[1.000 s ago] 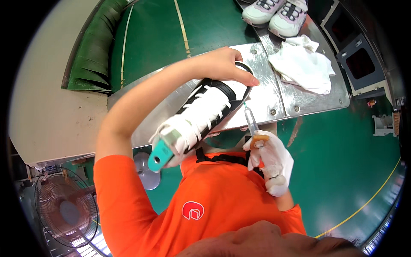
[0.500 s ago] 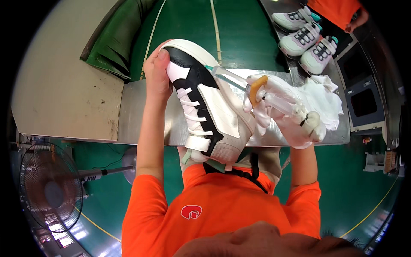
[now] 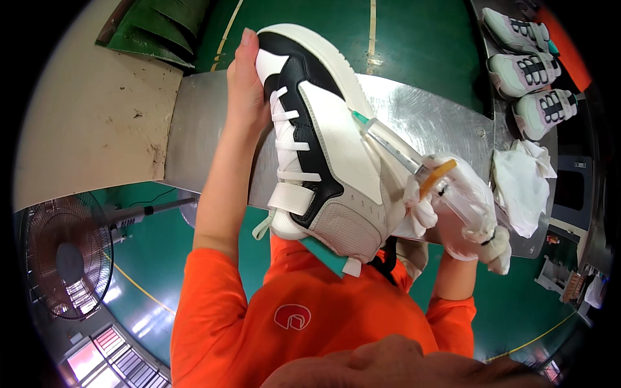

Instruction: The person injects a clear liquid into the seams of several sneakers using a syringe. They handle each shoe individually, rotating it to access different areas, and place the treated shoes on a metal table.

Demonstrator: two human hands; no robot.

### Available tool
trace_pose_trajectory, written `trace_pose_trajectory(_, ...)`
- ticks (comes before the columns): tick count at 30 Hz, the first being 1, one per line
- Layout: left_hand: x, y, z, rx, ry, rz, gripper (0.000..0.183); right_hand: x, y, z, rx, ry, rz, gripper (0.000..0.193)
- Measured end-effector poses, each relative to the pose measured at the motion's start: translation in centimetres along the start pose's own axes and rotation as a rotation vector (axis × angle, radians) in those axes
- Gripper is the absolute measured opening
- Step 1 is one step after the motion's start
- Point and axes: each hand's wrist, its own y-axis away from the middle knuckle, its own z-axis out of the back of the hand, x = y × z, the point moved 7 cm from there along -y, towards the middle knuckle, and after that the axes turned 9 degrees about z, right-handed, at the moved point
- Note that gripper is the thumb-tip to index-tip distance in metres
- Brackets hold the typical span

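A high-top sneaker (image 3: 339, 139) in white, black and beige is held tilted on its side, toe pointing away from me and sole facing right. My bare left hand (image 3: 246, 97) grips it around the toe end, thumb up along the front. In my right hand (image 3: 460, 204), which wears a thin white glove, is a clear syringe (image 3: 396, 147) with a green needle hub. Its tip meets the seam between the shoe's upper and its white sole, just behind the black toe part. A tan band (image 3: 437, 178) crosses the syringe by my fingers.
A metal table (image 3: 420, 103) lies under the shoe. White cloth (image 3: 521, 184) rests on its right side. Several pale sneakers (image 3: 527, 72) stand at the far right. A beige board (image 3: 84, 123) and a green sheet (image 3: 155, 29) are at left, above a fan (image 3: 68, 258).
The syringe tip has moved back along the sole seam, from beside the black toe part toward the middle of the shoe. My view has shifted, and both hands keep their hold.
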Motion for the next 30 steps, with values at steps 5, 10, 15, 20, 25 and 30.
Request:
trace_pose_trajectory(5,-0.4,0.6,-0.5,-0.026,-0.027,-0.017,0.054,1.0,-1.2,-1.2,-0.115,-0.067,-0.137,0.087)
trace_pose_trajectory(10,-0.4,0.3,-0.1,-0.050,-0.016,-0.013,0.055,1.9,-0.5,-0.2,0.021,-0.052,-0.144,0.092)
trace_pose_trajectory(15,-0.6,0.3,-0.1,-0.005,-0.030,-0.043,0.052,3.6,0.7,0.6,0.071,-0.052,-0.166,0.090)
trace_pose_trajectory(20,-0.5,0.4,0.1,-0.014,0.029,-0.021,0.051,5.1,1.4,-0.1,0.111,0.044,-0.190,0.088)
trace_pose_trajectory(25,-0.6,0.5,-0.1,-0.011,-0.013,-0.038,0.052,5.7,2.1,-0.5,0.129,0.101,-0.202,0.087)
trace_pose_trajectory(30,-0.9,1.1,-0.7,-0.018,-0.015,-0.057,0.050,6.0,2.8,-0.6,0.137,0.133,-0.205,0.085)
